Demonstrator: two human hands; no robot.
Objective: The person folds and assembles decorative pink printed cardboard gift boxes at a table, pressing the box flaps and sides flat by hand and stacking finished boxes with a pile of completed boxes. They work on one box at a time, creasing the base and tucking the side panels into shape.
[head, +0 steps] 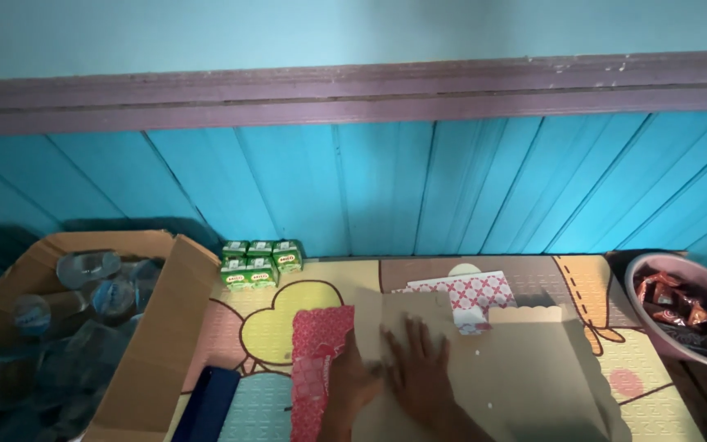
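Turquoise plank wall with a purple rail is running across the far side; a patterned foam mat [321, 303] is covering the floor. Both hands are pressing flat on an unfolded brown cardboard box blank [525, 368] lying near centre. Left hand [352, 381] is resting at the blank's left edge, fingers partly curled, grasp unclear. Right hand [421, 370] is lying open, fingers spread, gripping nothing. A red patterned flap [317, 352] is showing left of the hands. Far left, a cardboard carton [165, 327] is holding water cups. Green drink cartons [259, 263] are standing by the wall. Far right, a pink bowl [656, 266] is holding wrapped snacks.
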